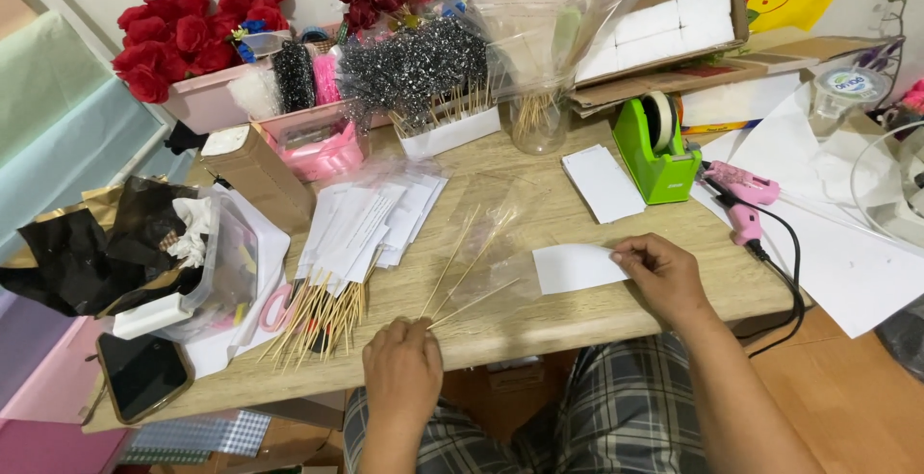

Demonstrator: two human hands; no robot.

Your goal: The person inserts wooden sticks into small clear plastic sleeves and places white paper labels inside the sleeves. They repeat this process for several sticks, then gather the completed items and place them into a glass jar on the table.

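- Head view: my left hand rests at the near edge of the wooden table, fingers pressed together, pinching the ends of thin bamboo skewers that fan out across a clear plastic sheet.
- My right hand pinches the edge of a white paper slip lying flat on the table, just right of the skewers.
- Farther back stand a green tape dispenser, a pink glue gun and red fabric roses against the pale wall.
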